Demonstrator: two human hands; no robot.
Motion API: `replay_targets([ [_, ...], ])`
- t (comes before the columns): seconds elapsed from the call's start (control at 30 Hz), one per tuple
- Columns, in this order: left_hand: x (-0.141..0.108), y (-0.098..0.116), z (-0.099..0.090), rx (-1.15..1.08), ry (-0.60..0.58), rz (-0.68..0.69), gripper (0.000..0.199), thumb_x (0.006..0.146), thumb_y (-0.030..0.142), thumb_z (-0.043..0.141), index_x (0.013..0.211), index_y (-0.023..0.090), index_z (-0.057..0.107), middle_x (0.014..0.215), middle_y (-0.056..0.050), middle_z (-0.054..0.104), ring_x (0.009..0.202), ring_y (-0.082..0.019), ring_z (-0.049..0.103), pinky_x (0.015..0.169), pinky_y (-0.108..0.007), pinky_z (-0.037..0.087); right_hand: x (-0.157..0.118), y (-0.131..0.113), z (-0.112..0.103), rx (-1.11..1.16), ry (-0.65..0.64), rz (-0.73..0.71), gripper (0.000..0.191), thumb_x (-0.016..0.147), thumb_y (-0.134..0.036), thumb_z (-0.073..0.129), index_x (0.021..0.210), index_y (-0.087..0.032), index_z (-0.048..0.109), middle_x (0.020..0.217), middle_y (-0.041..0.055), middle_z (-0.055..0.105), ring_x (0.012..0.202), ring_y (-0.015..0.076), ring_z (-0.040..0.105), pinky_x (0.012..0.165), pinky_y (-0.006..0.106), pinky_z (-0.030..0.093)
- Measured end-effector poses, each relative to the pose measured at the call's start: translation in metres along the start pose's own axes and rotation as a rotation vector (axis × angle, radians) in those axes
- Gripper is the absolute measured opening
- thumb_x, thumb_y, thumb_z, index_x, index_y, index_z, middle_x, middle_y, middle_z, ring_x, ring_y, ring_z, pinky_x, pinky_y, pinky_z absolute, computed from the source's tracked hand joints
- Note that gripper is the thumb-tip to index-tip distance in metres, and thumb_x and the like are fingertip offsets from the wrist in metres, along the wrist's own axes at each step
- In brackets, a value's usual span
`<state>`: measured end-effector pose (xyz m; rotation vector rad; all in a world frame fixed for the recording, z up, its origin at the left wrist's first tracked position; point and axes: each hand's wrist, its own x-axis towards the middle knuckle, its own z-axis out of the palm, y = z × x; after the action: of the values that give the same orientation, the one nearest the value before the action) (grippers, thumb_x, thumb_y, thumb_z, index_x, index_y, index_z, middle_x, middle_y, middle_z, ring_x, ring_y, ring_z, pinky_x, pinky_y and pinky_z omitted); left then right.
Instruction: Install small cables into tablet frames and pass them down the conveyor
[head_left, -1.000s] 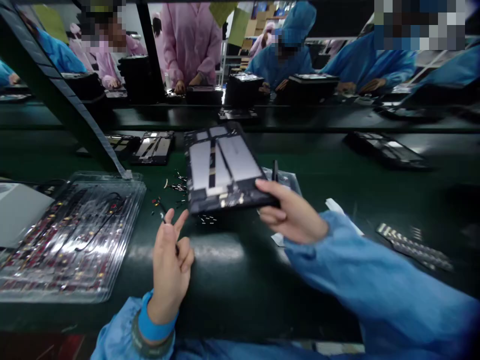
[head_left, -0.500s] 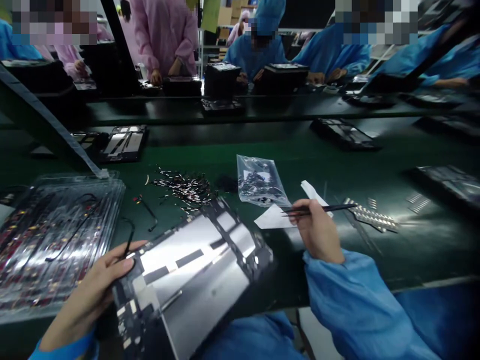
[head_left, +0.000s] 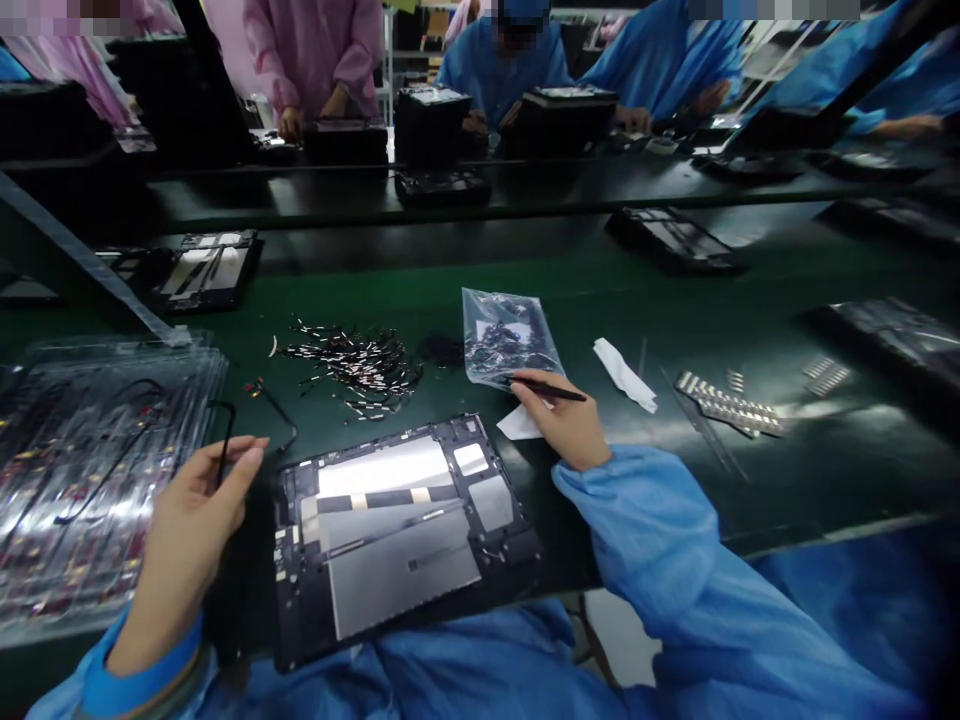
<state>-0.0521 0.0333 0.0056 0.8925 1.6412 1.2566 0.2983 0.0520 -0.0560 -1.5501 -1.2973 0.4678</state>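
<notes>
An opened tablet body [head_left: 405,590] with silver plates and black tape lies flat in front of me at the table's front edge. My left hand [head_left: 196,510] is just left of it, thumb and fingers pinched on a thin black flex cable [head_left: 227,435] that stands up from them. My right hand [head_left: 566,422], beyond the tablet's right corner, grips black tweezers [head_left: 555,388]. The tweezers' tips are by the lower edge of a clear plastic bag [head_left: 514,345] of small dark parts. Under that hand a white paper piece [head_left: 519,424] is partly hidden.
Clear trays of flex cables [head_left: 97,470] are stacked at left. One loose cable [head_left: 277,412] and a heap of small metal-tipped parts [head_left: 360,368] lie beyond the tablet. Folded white paper [head_left: 624,375] and metallic strips [head_left: 731,405] are at right. Co-workers sit across the bench.
The tablet has gone from tilted in my left hand to flat on the table, released. That hand keeps the flex cable. My right hand has moved left with the tweezers, toward the bag.
</notes>
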Motion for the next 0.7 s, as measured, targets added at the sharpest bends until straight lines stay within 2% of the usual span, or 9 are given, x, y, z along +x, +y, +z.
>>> replay_targets([
  [0.07,-0.004,0.005,0.0,0.047,-0.02,0.0,0.026,0.067,0.028,0.077,0.088,0.015,0.069,0.06,0.005,0.055,0.038,-0.001,0.029,0.032,-0.009,0.021,0.003,0.004,0.001,-0.012,-0.001,0.007,0.023,0.076,-0.044,0.064,0.088,-0.024,0.07,0.095,0.0045,0.069,0.095,0.0242,0.063,0.092,0.043,0.046],
  [0.13,-0.006,0.006,0.0,0.037,-0.054,-0.003,0.022,0.071,0.026,0.074,0.088,0.014,0.068,0.049,0.007,0.044,0.037,-0.001,0.027,0.033,-0.009,0.021,0.005,0.008,0.002,-0.008,0.0,0.013,0.025,0.078,-0.044,0.063,0.089,-0.024,0.069,0.096,0.0044,0.069,0.096,0.0235,0.062,0.091,0.042,0.046],
  [0.4,-0.002,0.001,0.003,-0.096,-0.1,-0.093,0.018,0.071,0.021,0.072,0.086,0.012,0.066,0.043,0.008,0.036,0.037,-0.003,0.024,0.032,-0.01,0.022,0.006,0.016,0.005,0.011,0.064,0.034,0.024,0.078,-0.043,0.062,0.089,-0.023,0.068,0.094,0.0045,0.068,0.093,0.022,0.061,0.09,0.04,0.045],
  [0.5,-0.002,0.001,0.002,-0.1,-0.071,-0.111,0.019,0.068,0.021,0.073,0.083,0.012,0.067,0.046,0.006,0.046,0.036,-0.003,0.025,0.031,-0.012,0.022,0.005,0.015,0.005,0.015,0.07,0.043,0.024,0.078,-0.044,0.062,0.088,-0.023,0.067,0.094,0.0042,0.067,0.092,0.0218,0.061,0.089,0.04,0.045],
  [0.6,-0.002,0.002,0.003,-0.092,-0.054,-0.104,0.018,0.068,0.021,0.073,0.083,0.013,0.067,0.06,0.0,0.061,0.037,-0.002,0.026,0.031,-0.012,0.022,0.005,0.014,0.005,0.024,0.078,0.049,0.024,0.077,-0.044,0.063,0.088,-0.023,0.067,0.094,0.0041,0.068,0.092,0.0215,0.062,0.089,0.039,0.045],
  [0.7,-0.004,0.003,0.005,-0.103,-0.05,-0.103,0.016,0.069,0.019,0.072,0.083,0.013,0.067,0.068,-0.001,0.066,0.037,-0.001,0.027,0.031,-0.012,0.022,0.005,0.013,0.005,0.03,0.082,0.059,0.023,0.077,-0.043,0.064,0.087,-0.023,0.067,0.094,0.0043,0.068,0.092,0.0216,0.062,0.089,0.04,0.045],
])
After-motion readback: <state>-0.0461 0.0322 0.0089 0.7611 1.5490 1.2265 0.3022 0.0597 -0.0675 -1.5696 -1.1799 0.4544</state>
